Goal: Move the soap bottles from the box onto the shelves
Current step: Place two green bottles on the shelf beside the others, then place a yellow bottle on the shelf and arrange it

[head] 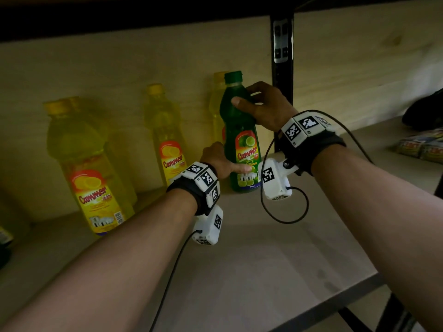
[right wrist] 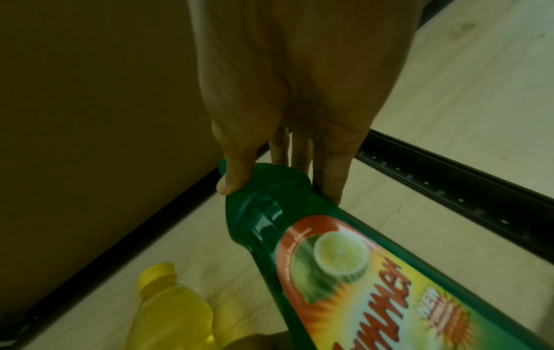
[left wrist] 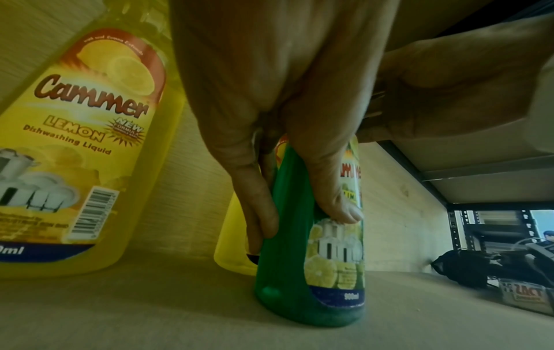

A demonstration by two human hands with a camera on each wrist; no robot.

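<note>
A green lime soap bottle [head: 241,140] [left wrist: 288,248] [right wrist: 344,260] stands upright on the wooden shelf [head: 251,248], in front of a yellow bottle [head: 217,101]. My right hand [head: 261,105] [right wrist: 279,180] grips its shoulder just below the green cap, thumb in front and fingers behind. My left hand [head: 221,161] [left wrist: 299,189] holds its lower body, thumb across the label and fingers round the back. Several yellow lemon soap bottles [head: 88,164] [left wrist: 72,146] stand along the back wall to the left. The box is out of view.
A black upright post [head: 282,68] rises just right of the green bottle. Beyond it lie a dark bag [head: 424,113] and small packets [head: 422,147] on the shelf. The shelf above hangs low overhead. Bare shelf board lies in front of the bottles.
</note>
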